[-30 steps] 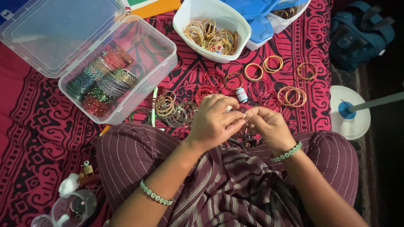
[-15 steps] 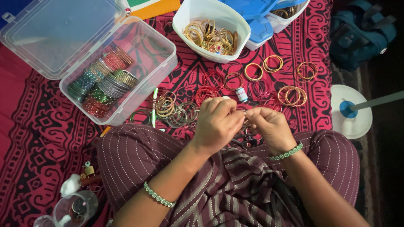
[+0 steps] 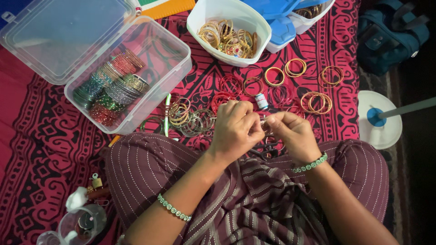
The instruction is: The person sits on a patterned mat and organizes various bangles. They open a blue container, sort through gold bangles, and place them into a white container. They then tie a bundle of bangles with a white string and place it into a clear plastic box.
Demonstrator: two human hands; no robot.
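Hands at work: left hand (image 3: 236, 129) and right hand (image 3: 293, 131) pinch closed on something small (unidentifiable) above loose gold metal bangles (image 3: 186, 115).

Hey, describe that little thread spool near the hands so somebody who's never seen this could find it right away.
Start at the white oval bowl of gold bangles at the top of the red patterned cloth. Come straight down toward the left hand and right hand. The spool lies just beyond their fingertips: a small white cylinder with a blue band, the only non-ring item among the loose bangles.
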